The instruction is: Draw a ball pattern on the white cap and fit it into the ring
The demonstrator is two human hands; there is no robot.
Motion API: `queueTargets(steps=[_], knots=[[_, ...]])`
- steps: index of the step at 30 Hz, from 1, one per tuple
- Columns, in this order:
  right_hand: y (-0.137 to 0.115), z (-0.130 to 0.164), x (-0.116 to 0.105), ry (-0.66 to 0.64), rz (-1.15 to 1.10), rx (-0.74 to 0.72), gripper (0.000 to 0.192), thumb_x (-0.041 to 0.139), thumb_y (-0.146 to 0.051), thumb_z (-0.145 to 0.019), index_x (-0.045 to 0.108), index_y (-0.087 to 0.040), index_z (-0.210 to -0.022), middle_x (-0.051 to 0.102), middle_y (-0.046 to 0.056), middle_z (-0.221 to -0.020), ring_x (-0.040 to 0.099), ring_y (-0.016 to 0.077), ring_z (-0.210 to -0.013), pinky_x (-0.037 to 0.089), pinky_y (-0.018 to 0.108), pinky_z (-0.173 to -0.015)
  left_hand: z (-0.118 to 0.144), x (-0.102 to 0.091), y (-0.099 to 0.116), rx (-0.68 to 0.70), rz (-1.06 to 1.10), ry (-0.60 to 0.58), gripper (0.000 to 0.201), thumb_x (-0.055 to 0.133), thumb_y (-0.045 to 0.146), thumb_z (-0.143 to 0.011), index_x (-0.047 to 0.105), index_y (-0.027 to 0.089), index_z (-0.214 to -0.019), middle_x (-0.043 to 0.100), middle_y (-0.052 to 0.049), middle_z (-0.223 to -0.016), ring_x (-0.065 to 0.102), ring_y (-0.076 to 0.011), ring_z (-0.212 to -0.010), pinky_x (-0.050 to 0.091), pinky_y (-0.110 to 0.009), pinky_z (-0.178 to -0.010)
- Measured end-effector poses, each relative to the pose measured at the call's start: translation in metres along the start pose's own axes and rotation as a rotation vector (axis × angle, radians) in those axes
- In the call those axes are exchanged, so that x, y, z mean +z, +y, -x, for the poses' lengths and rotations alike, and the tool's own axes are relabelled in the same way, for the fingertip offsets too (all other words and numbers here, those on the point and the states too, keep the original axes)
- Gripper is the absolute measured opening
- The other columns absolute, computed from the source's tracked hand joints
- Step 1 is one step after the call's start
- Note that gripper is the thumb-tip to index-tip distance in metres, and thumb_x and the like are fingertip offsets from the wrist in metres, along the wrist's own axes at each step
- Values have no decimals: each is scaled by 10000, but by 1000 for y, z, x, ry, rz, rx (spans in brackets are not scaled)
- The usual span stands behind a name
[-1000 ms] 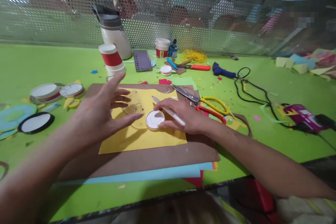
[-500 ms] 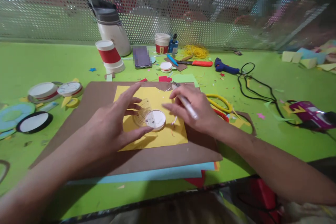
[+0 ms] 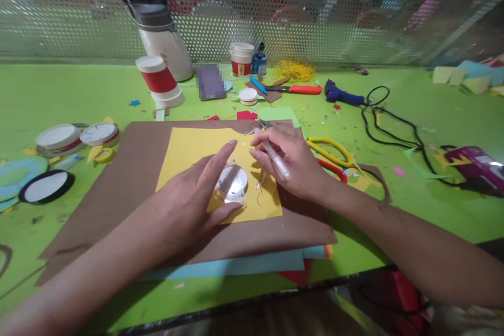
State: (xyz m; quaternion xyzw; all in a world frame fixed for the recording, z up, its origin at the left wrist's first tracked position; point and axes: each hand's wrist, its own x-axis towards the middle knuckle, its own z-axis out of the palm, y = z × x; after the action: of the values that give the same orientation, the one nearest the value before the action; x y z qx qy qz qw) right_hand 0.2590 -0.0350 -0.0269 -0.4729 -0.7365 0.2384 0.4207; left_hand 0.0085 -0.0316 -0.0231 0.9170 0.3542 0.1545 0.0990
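Note:
A clear protractor [image 3: 235,193] lies across a small white disc [image 3: 238,177] on a yellow sheet [image 3: 192,144]. Around its left side is my left hand [image 3: 189,191], the thumb pressed at its near edge and the index finger stretched along the far side; the other fingers are mostly hidden. My right hand [image 3: 293,163] pinches a pale pen [image 3: 277,160], slanted with its tip end pointing away toward the sheet's far edge. The pen's tip is hard to make out. Thin paper scraps lie just left of this hand.
Brown cardboard [image 3: 129,168] lies under the yellow sheet. Yellow-handled scissors [image 3: 331,149] sit right of my right hand. Behind are a red-handled cutter [image 3: 305,90], blue glue gun [image 3: 342,95], red-white cup [image 3: 159,81] and kettle [image 3: 165,42]. Round lids [image 3: 59,139] rest left.
My left hand has moved right and flattened over the yellow sheet, and the protractor has shifted right across the white disc. My right hand's fingers have drawn in closer around the pen.

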Motion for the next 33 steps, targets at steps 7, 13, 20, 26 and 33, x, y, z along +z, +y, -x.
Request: queueTargets(steps=[7,13,20,26,33], knots=[[-4,3,2,-85,-22,41,97,687,-260,-964,633,-211,-1027,677,-5,-813,624,158,-703,457,289,-679,1,0,0,5,-20,-14,862,609,505,-1040,130,300,-1726,702,-174,-1445,737,-369,-1246,625,-471,-965],[-6,3,2,-158,35,92,83,680,-200,-960,673,-209,-1042,748,26,-902,675,174,-769,478,289,-702,2,-3,2,23,-23,-9,795,592,504,-1046,208,247,-1692,700,-206,-1433,741,-368,-1229,630,-474,-958],[-7,2,-2,-41,-36,0,142,537,-230,-1051,668,-195,-1096,753,49,-928,722,180,-815,538,307,-753,2,1,4,16,-19,7,720,610,457,-1034,292,205,-1629,703,-214,-1395,755,-373,-1181,639,-487,-926],[-11,3,0,72,-135,-81,215,596,-366,-1077,734,-201,-1065,787,49,-955,710,157,-768,563,288,-710,1,2,4,33,-28,9,685,612,411,-1036,311,162,-1599,707,-234,-1364,750,-375,-1184,631,-489,-945],[-18,7,4,147,-104,-58,201,632,-304,-1005,735,-193,-873,758,25,-778,677,150,-666,539,274,-630,1,2,5,3,-6,9,655,617,404,-1031,341,163,-1574,705,-238,-1358,738,-393,-1215,618,-517,-970]])
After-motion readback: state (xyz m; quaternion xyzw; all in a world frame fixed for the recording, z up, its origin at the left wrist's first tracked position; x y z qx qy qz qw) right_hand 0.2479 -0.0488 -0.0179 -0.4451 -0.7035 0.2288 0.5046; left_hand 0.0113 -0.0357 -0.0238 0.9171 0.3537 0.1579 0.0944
